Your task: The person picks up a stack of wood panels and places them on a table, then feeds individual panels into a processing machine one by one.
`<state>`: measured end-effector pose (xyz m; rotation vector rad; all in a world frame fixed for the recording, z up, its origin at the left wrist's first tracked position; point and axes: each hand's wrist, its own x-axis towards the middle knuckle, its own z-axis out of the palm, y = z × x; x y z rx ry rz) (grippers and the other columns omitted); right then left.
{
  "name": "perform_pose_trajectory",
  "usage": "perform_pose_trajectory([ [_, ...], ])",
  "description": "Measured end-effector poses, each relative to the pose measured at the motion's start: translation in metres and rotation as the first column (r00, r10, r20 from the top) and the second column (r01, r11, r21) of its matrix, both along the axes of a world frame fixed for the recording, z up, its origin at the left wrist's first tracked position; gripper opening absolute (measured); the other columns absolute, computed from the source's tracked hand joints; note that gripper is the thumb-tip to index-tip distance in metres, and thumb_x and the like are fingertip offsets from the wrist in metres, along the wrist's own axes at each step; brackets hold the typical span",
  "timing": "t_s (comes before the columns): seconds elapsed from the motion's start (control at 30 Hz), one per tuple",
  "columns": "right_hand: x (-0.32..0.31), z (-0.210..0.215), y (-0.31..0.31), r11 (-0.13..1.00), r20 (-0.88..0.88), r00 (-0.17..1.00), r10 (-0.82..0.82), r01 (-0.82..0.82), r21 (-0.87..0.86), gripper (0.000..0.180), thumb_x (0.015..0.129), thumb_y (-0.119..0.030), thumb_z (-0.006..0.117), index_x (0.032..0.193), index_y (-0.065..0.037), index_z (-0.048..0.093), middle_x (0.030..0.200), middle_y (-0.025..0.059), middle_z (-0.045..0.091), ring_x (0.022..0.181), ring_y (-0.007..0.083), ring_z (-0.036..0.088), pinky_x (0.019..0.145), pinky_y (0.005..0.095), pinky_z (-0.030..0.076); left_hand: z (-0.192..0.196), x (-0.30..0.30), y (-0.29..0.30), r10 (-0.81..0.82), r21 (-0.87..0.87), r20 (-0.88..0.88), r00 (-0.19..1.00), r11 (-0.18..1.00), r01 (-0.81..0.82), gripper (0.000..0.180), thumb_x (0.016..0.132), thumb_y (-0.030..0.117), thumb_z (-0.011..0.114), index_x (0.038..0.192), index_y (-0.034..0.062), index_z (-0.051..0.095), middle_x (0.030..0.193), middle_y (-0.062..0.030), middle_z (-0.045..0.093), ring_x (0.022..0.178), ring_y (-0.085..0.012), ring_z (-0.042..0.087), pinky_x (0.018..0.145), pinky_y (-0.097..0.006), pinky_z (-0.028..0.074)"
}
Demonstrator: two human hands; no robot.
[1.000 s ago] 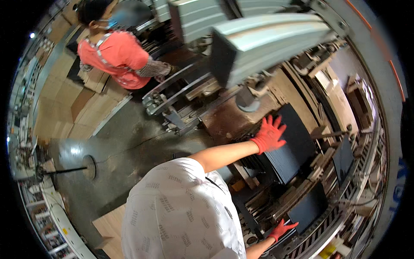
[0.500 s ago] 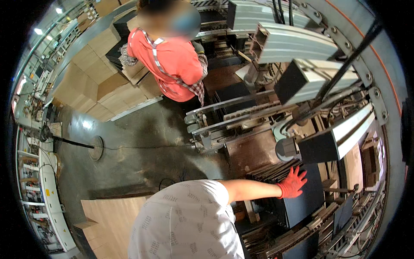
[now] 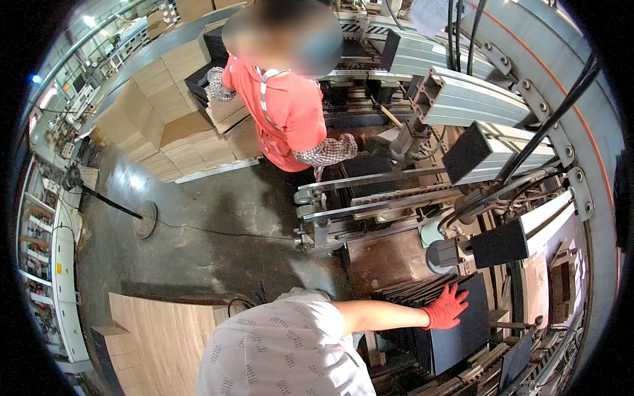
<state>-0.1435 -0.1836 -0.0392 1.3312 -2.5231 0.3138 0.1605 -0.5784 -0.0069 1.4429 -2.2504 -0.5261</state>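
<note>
Your gloved hand (image 3: 446, 307) lies flat, fingers spread, on the black sheets (image 3: 456, 336); looks like stack-squaring, next grip an edge.

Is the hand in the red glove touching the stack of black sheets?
Touching. The head view shows the gloved left hand lying flat on the top black sheet of the stack, with no gap between them.

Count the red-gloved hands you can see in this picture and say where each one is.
1: a red-gloved hand rests flat on the stack of dark sheets, lower right. The person's other hand is out of view.
</note>
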Motion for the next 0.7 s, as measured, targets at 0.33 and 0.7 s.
perform_pose_trajectory([
  [0.33, 0.006, -0.014, -0.015, 0.999, -0.012, 0.999, 0.03, -0.031, -0.031, 0.105, 0.078, -0.041, 0.074, 0.152, -0.001, 0.011, 0.124, 0.0311, 0.056, 0.112, 0.0432, 0.056, 0.095, 0.0448, 0.048, 0.007, 0.001, 0.003, -0.006, -0.011, -0.008, 1.0, 1.0, 0.006, 0.064, 0.087, 0.048, 0.057, 0.139, 0.0112, 0.053, 0.152, -0.0163, 0.035, 0.134, -0.0492, 0.032, 0.104, -0.063, 0.029],
  [0.7, 0.017, -0.026, -0.018, 0.999, -0.01, 1.0, 0.021, -0.021, -0.043, 0.103, 0.079, -0.046, 0.072, 0.151, 0.0, 0.015, 0.121, 0.03, 0.057, 0.109, 0.0419, 0.056, 0.094, 0.0441, 0.048, 0.006, 0.002, 0.001, -0.016, 0.007, -0.008, 1.0, 1.0, 0.016, 0.065, 0.086, 0.048, 0.058, 0.138, 0.0101, 0.053, 0.152, -0.0171, 0.035, 0.132, -0.0498, 0.033, 0.102, -0.063, 0.031],
])
